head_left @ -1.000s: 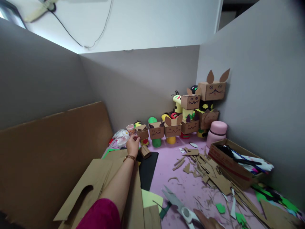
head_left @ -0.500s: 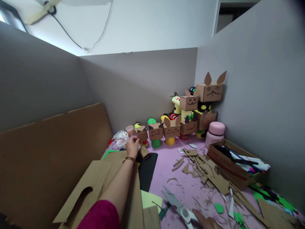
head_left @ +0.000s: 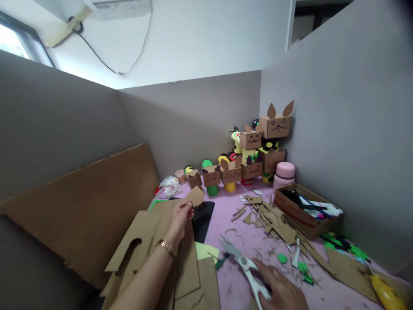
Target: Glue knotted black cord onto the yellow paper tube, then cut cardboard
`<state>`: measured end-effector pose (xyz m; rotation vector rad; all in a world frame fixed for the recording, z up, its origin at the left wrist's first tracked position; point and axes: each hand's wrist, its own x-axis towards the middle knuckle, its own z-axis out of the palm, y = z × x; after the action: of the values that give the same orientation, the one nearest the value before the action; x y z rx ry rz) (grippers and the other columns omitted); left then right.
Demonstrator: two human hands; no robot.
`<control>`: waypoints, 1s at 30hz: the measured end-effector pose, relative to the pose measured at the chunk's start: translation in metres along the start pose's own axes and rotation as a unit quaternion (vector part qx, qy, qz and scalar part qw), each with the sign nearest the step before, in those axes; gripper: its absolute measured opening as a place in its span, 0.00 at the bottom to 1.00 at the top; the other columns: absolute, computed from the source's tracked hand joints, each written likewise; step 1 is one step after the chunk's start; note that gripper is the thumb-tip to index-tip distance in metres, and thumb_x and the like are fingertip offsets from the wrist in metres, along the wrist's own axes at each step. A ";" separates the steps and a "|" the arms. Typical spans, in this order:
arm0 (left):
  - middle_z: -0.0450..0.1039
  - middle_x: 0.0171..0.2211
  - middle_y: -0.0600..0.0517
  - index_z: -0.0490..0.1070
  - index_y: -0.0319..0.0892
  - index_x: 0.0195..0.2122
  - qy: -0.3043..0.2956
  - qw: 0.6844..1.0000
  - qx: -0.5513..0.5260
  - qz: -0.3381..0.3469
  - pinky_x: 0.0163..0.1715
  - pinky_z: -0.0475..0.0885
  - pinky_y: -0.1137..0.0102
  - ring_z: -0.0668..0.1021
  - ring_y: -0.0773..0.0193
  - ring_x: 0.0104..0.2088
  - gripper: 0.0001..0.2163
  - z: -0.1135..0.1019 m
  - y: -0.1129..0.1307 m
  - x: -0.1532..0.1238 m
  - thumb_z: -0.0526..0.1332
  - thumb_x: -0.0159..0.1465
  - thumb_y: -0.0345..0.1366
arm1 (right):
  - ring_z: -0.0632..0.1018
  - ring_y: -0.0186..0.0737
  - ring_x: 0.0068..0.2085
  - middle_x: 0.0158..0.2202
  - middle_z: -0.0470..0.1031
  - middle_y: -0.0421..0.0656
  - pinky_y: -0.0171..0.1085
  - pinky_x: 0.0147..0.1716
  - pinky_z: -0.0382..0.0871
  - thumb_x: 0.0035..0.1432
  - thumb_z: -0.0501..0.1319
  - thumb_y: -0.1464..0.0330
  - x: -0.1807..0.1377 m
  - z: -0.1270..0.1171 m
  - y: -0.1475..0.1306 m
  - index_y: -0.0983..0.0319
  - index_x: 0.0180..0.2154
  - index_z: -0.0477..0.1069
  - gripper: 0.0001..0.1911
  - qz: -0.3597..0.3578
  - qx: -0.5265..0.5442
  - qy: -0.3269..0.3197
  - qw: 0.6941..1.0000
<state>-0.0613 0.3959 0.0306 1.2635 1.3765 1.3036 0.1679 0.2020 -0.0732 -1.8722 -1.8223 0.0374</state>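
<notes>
My left hand (head_left: 181, 217) pinches a small flat piece of cardboard (head_left: 195, 196) by its lower edge, holding it up above large cardboard sheets (head_left: 161, 228) and a black sheet (head_left: 205, 219). A watch-like bracelet circles that wrist. Low on the right, my right hand (head_left: 280, 286) grips the handles of white-handled scissors (head_left: 247, 263). Their blades are slightly parted and point up and left over the purple table (head_left: 237, 280). Behind the held piece stand box-headed cardboard animals, among them a cat face (head_left: 211, 177) on a green tube.
Cardboard offcuts (head_left: 284, 224) and green scraps litter the table's right side. An open box (head_left: 303, 215) of pens stands by a pink flask (head_left: 284, 175). A yellow tool (head_left: 385, 290) lies at the lower right. A large cardboard panel (head_left: 87, 206) leans along the left.
My left hand has drawn back from the cardboard animals, with a small cardboard piece now in its fingers. My right hand and the scissors have come further into view.
</notes>
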 end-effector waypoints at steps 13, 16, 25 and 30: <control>0.67 0.19 0.59 0.68 0.40 0.26 -0.086 0.967 -0.140 -0.197 0.19 0.65 0.77 0.68 0.74 0.16 0.09 0.005 -0.021 -0.190 0.66 0.45 0.35 | 0.75 0.44 0.40 0.38 0.75 0.46 0.36 0.36 0.62 0.53 0.55 0.69 0.013 -0.056 -0.002 0.58 0.53 0.63 0.24 0.109 -0.046 -0.062 0.991; 0.67 0.21 0.58 0.68 0.40 0.26 -0.097 0.965 -0.144 -0.194 0.20 0.64 0.77 0.68 0.74 0.18 0.07 0.010 -0.023 -0.209 0.65 0.47 0.35 | 0.73 0.45 0.41 0.39 0.73 0.47 0.37 0.38 0.61 0.53 0.55 0.69 0.012 -0.056 -0.003 0.59 0.54 0.62 0.24 0.093 -0.055 -0.064 0.992; 0.65 0.22 0.60 0.66 0.43 0.29 -0.070 0.974 -0.166 -0.139 0.22 0.64 0.78 0.68 0.74 0.20 0.07 0.032 -0.018 -0.231 0.62 0.50 0.36 | 0.69 0.48 0.45 0.42 0.71 0.50 0.39 0.45 0.56 0.50 0.57 0.71 0.012 -0.066 -0.001 0.62 0.55 0.62 0.27 0.030 -0.065 -0.095 0.993; 0.66 0.22 0.60 0.66 0.43 0.29 -0.058 0.978 -0.151 -0.129 0.20 0.62 0.78 0.68 0.73 0.19 0.07 0.033 -0.024 -0.232 0.62 0.51 0.37 | 0.67 0.47 0.47 0.43 0.69 0.49 0.38 0.46 0.55 0.49 0.59 0.71 0.013 -0.073 0.003 0.61 0.52 0.65 0.26 0.000 -0.063 -0.122 0.990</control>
<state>0.0015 0.1731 -0.0116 0.9082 1.1654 1.1858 0.1992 0.1896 -0.0072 -2.0310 -2.0295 0.1618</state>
